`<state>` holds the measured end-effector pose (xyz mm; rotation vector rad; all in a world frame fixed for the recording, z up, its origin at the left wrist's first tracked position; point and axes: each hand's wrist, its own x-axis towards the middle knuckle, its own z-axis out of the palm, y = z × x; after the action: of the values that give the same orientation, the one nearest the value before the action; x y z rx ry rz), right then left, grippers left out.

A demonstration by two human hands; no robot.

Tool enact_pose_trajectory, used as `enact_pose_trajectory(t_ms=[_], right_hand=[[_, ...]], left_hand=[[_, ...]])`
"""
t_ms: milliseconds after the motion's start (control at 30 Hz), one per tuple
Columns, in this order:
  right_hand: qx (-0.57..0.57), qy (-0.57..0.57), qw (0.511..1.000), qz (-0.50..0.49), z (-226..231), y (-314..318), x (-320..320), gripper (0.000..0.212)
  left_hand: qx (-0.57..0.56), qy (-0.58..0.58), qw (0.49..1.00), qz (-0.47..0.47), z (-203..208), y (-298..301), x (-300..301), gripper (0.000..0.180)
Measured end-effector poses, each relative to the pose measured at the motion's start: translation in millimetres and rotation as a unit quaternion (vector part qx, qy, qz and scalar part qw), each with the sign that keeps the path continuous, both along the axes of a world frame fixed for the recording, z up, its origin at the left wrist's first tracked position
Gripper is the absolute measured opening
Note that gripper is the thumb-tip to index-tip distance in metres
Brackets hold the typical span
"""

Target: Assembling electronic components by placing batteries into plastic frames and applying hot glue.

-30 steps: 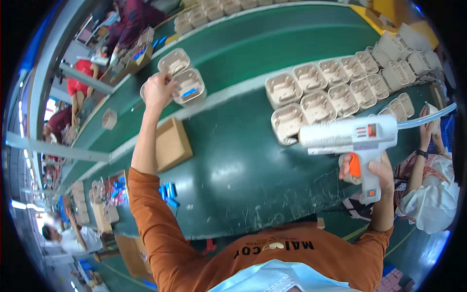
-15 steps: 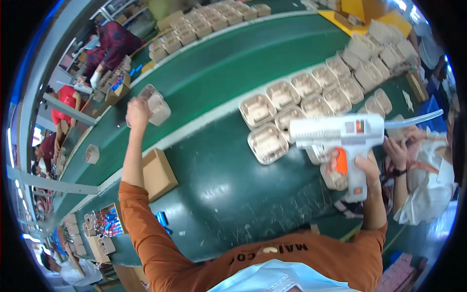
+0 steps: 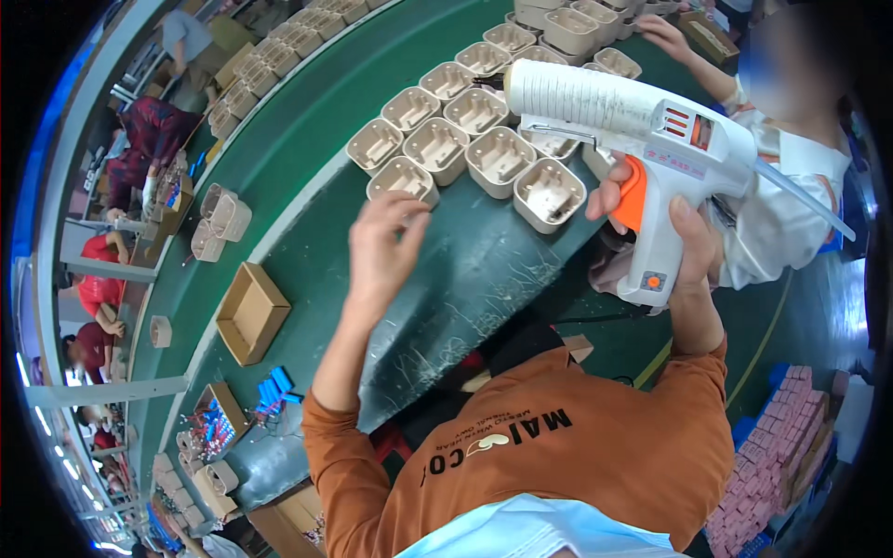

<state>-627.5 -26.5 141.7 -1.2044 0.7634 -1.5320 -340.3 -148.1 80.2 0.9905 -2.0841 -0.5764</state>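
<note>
Half a second ago the left hand is at the tubs on the green belt; now it is away from them, beside the bench rows, and the glue gun sits higher in view, its nozzle over those rows. At the far left a single beige tub stands on the green belt, with a cluster of beige tubs farther along it. Next, on the dark green bench, come a shallow cardboard tray of blue and red parts, loose blue cylinders and an open cardboard box. The left hand has its fingers loosely bent and its thumb apart, overlapping the near edge of the closest row tub; whether it touches cannot be told. To its right, open beige tubs with moulded inner ribs stand in rows close together. The right hand wraps the white glue gun's handle, thumb on the near side, fingers at the orange trigger; how far that is squeezed cannot be told. At the right, a co-worker's white sleeve shows behind the gun, and pink blocks are stacked lower down.
</note>
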Motion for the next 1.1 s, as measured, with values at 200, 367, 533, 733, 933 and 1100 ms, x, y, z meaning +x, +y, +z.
enact_pose_trajectory(t_ms=[200, 367, 533, 733, 933, 1100], right_hand=[[-0.006, 0.027, 0.999, -0.025, 10, 24, -17, 0.064], [-0.01, 0.048, 0.997, -0.058, 15, 25, -27, 0.064], [-0.01, 0.063, 0.994, -0.089, 15, 18, -37, 0.063], [0.009, 0.063, 0.995, -0.079, 10, 7, -44, 0.062], [0.026, 0.098, 0.992, -0.08, 14, 3, -44, 0.062], [0.043, 0.101, 0.99, -0.091, 16, 2, -40, 0.063]], left_hand=[[-0.043, 0.002, 0.998, -0.055, -29, 14, -93, 0.014], [-0.09, -0.052, 0.995, -0.011, -52, -15, -154, 0.023], [-0.114, -0.06, 0.992, 0.0, -66, -24, -189, 0.027], [-0.132, -0.093, 0.983, -0.083, -69, -11, -248, 0.019], [-0.173, -0.146, 0.971, -0.083, -100, -16, -280, 0.025], [-0.186, -0.081, 0.975, -0.094, -113, 8, -275, 0.035]])
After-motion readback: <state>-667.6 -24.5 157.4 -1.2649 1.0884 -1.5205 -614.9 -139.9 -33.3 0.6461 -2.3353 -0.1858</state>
